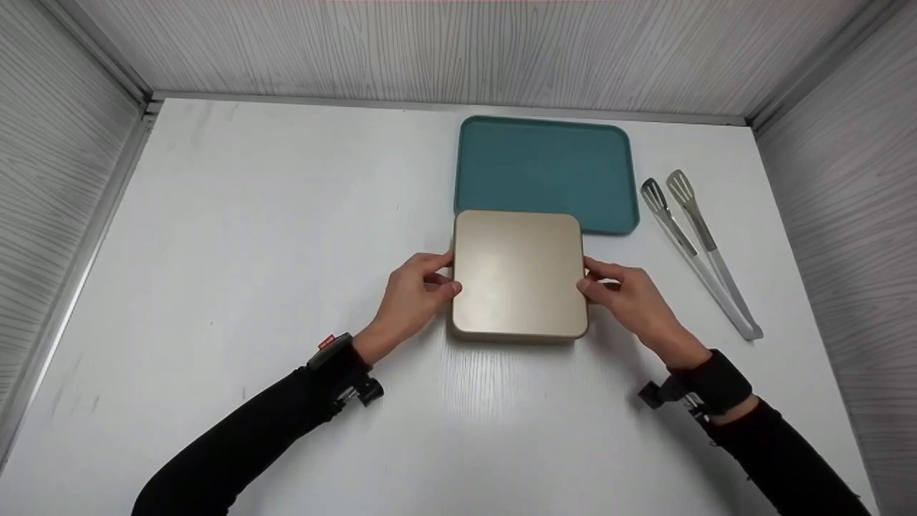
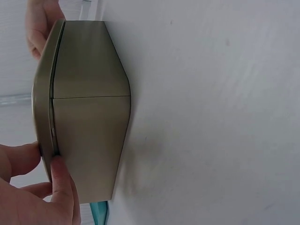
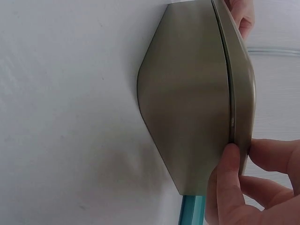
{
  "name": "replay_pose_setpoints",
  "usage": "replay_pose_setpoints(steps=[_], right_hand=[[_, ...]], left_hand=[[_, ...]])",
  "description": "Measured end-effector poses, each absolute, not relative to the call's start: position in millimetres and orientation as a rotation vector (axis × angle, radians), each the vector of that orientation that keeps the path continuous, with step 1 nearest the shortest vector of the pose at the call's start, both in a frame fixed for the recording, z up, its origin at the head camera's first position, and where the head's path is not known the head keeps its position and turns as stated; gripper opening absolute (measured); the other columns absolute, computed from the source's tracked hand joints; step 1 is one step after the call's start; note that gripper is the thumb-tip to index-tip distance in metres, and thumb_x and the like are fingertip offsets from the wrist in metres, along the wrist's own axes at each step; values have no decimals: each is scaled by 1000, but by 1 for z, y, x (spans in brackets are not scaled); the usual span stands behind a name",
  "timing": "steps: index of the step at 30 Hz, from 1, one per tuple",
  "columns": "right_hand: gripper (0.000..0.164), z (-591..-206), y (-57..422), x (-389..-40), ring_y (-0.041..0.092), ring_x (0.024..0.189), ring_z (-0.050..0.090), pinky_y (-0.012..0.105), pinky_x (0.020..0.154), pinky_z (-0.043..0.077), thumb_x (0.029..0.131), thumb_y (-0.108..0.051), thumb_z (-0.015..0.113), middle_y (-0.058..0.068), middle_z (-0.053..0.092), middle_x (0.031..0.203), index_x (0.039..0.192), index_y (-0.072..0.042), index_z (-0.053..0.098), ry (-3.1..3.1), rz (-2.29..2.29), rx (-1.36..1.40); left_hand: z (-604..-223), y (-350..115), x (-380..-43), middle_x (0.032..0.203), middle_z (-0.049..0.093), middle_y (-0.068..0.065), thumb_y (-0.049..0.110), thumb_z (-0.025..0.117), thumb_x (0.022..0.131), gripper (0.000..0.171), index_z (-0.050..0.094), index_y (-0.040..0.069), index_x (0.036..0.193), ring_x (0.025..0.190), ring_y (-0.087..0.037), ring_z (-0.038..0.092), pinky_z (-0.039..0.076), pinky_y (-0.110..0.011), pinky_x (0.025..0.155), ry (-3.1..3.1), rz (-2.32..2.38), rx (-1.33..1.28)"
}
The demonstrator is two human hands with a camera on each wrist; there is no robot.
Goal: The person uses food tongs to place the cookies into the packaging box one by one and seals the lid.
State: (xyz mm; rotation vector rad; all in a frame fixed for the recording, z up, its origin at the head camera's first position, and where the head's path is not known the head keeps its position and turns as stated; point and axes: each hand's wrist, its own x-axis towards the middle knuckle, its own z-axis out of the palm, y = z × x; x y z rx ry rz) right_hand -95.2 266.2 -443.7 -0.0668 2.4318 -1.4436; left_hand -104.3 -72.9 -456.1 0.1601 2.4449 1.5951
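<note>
A square gold metal tin with rounded corners stands on the white table, its lid on top. A thin dark seam shows between lid and body in both wrist views. My left hand pinches the lid's left edge, thumb on the top rim and a finger at the seam. On the opposite side my right hand pinches the lid's right edge in the same way, as the right wrist view shows from close by. The inside of the tin is hidden.
A teal tray lies behind the tin, its near left part covered by it in the head view. To the right rest metal tongs with slotted ends, spread apart. Grey wood-grain panels border the white table.
</note>
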Motion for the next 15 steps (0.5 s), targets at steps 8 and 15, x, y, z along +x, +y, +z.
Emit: replay_pose_setpoints(steps=[8,15], right_hand=[[54,-441,266,-97,23,106,72,30,90,57,104,-23,64,19,66,126,152,-1,49,2463,-1381,-90],[59,-440,269,-99,15,101,72,26,88,57,104,-28,66,17,65,126,153,0,48,2453,-1342,-111]], left_hand=[[-456,-75,-106,134,60,-14,7,74,95,54,58,0,146,106,-22,69,57,-33,91,2442,1585,165],[-456,-75,-107,133,62,-12,8,73,95,52,59,0,144,108,-22,69,58,-31,88,2403,1616,135]])
